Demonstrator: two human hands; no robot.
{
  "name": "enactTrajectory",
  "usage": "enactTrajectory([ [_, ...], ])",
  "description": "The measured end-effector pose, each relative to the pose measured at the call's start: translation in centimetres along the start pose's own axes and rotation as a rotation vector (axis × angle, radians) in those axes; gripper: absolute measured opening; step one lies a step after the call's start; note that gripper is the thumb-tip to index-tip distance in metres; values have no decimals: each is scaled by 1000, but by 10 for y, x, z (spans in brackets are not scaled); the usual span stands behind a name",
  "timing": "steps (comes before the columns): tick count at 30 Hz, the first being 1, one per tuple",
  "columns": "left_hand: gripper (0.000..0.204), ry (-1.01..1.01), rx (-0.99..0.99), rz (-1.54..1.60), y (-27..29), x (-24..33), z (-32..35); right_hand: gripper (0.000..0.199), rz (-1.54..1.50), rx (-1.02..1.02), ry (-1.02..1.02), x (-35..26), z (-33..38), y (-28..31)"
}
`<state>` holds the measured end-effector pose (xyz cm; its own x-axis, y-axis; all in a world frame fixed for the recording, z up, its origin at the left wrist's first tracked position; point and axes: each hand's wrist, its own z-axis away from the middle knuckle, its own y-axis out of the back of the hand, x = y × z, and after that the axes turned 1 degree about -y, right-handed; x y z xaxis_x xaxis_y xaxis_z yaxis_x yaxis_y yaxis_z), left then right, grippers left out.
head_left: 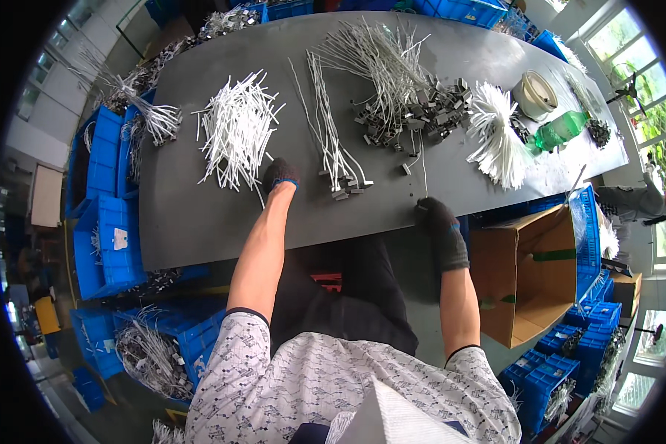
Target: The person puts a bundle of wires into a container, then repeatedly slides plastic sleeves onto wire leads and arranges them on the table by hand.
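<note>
My left hand (pixel 280 175), in a dark glove, is closed at the near right edge of a heap of thin white sleeves (pixel 238 129). A white sleeve (pixel 260 195) sticks out beside its fingers. My right hand (pixel 438 222), also gloved, is closed at the table's near edge on the lower end of a thin pale wire (pixel 424 166). That wire runs up toward a tangled pile of wires with dark grey block ends (pixel 414 111). Between my hands lies a small group of wires (pixel 333 152) with similar blocks at their near ends. The fingertips are partly hidden.
A bundle of white sleeves (pixel 496 137), a cream bucket (pixel 534 96) and a green bottle (pixel 562 132) stand or lie at the table's right. An open cardboard box (pixel 525 274) sits below the right edge. Blue crates (pixel 109 240) line the left. Another person (pixel 636 200) is at far right.
</note>
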<state>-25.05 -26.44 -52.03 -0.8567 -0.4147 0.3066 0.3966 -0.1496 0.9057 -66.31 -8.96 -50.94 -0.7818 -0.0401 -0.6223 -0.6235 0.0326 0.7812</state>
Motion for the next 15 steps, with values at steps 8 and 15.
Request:
enactTrajectory([
  [8,31,-51,-9,-59,-5,-26,-17,24,-676,180,-604,-13,126,-9],
  [15,25,-36,-317,356,-22,-64,-14,27,444,-513,-746,49,293,-32],
])
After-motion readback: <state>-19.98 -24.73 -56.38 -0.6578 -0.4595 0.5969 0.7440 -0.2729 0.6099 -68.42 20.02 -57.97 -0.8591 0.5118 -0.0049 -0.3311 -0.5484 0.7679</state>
